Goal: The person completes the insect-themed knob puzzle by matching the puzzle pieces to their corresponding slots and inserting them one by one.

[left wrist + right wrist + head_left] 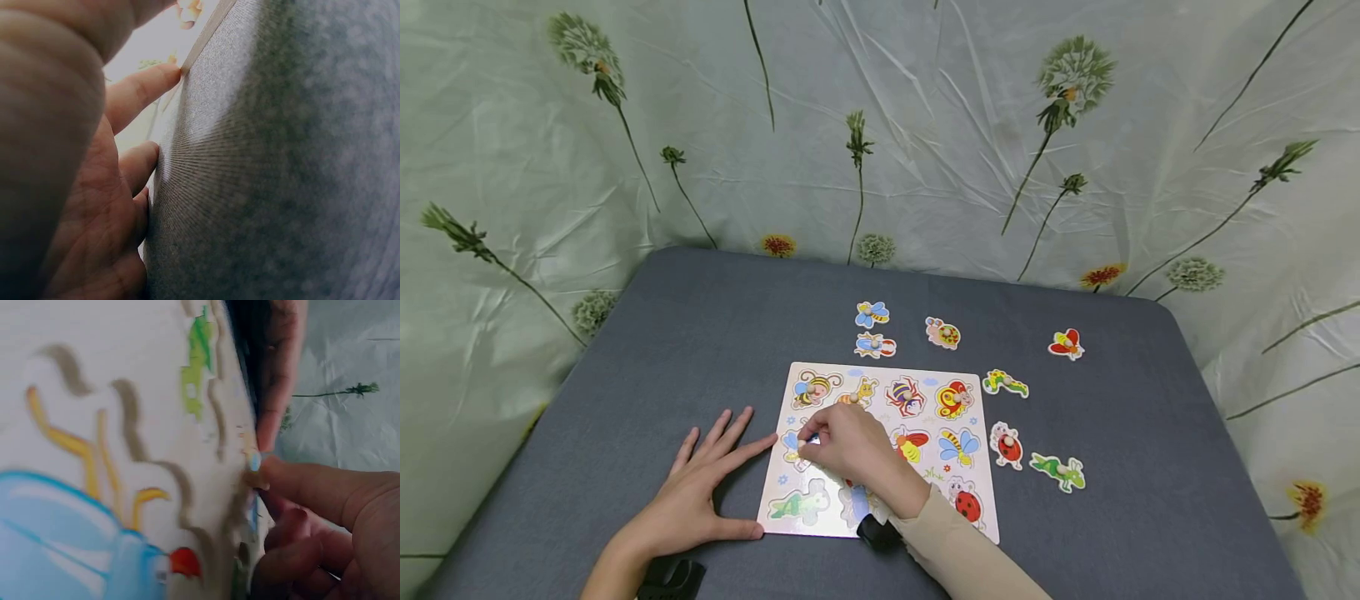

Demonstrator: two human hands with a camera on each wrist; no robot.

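Note:
A peg puzzle board (833,527) with insect pictures lies on the table. Over its left side, my right hand (853,446) pinches a small knobbed puzzle piece (792,446) with blue and yellow on it, at the middle-row left recess. Thumb and finger meet at its wooden knob (255,480) in the right wrist view. The hand hides part of the piece, so whether it is seated I cannot tell. My left hand (700,492) lies spread on the table, index fingertip and thumb at the board's left edge. Knobbed bee (815,389) and spider (906,397) pieces sit in the top row.
Loose beyond the board lie a blue-winged bee piece (871,314), a blue-winged bug piece (876,345) and a snail-like piece (943,333). Rightward are a red-winged bug (1066,344), caterpillar (1006,383), ladybug (1006,446) and green insect (1058,472). A flowered curtain (925,167) hangs behind.

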